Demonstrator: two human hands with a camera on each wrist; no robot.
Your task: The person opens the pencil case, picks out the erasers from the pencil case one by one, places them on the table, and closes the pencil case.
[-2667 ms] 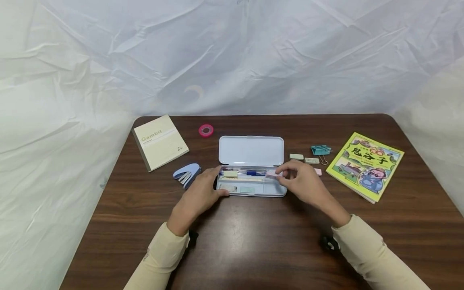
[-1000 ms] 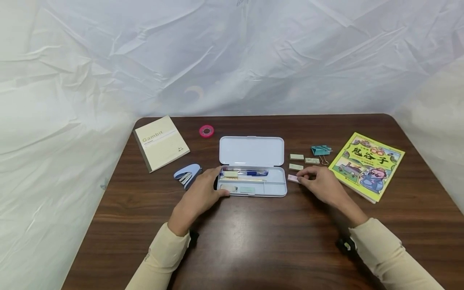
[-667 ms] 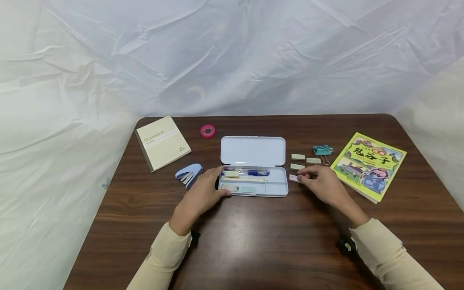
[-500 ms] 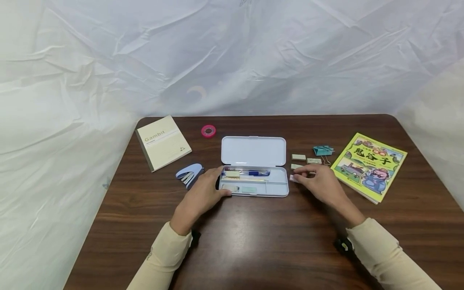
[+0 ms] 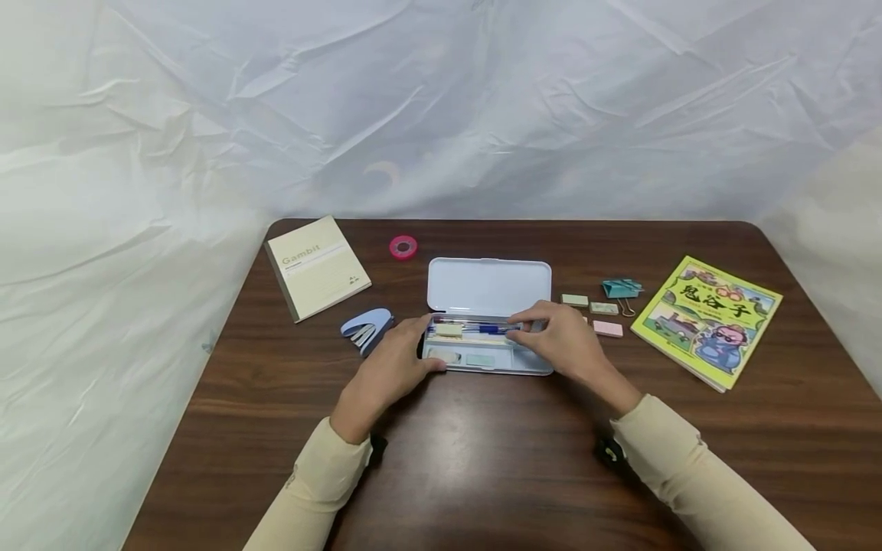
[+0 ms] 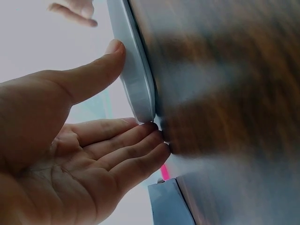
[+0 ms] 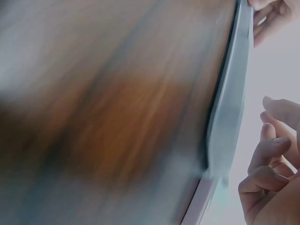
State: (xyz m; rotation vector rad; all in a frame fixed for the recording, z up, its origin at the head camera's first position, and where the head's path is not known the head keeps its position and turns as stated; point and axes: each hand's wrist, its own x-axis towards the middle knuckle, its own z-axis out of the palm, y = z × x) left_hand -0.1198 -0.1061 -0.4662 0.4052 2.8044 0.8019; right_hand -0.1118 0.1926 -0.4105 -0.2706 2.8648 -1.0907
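A white pencil case (image 5: 488,283) stands with its lid raised. My left hand (image 5: 393,367) holds its left end, thumb on the front wall and fingertips at the end; the left wrist view shows this at the case's wall (image 6: 133,70). Inside lie several pens, one with a blue cap (image 5: 488,329), a cream eraser (image 5: 449,330), a whitish eraser (image 5: 444,357) and a pale green one (image 5: 480,360). My right hand (image 5: 565,344) reaches over the right part, thumb and index finger apart around the pens' right ends. In the right wrist view its fingers (image 7: 276,145) show nothing between them.
Right of the case lie several erasers, among them a pink one (image 5: 608,329) and a green one (image 5: 575,300), and teal binder clips (image 5: 622,288). A yellow comic book (image 5: 710,321) is further right. Leftward are a blue stapler (image 5: 368,327), cream notebook (image 5: 319,268) and pink tape roll (image 5: 403,246).
My right hand, earlier holding a pink eraser over the case, set it on the table to the right, then moved back left over the pens. My left hand stays on the case.
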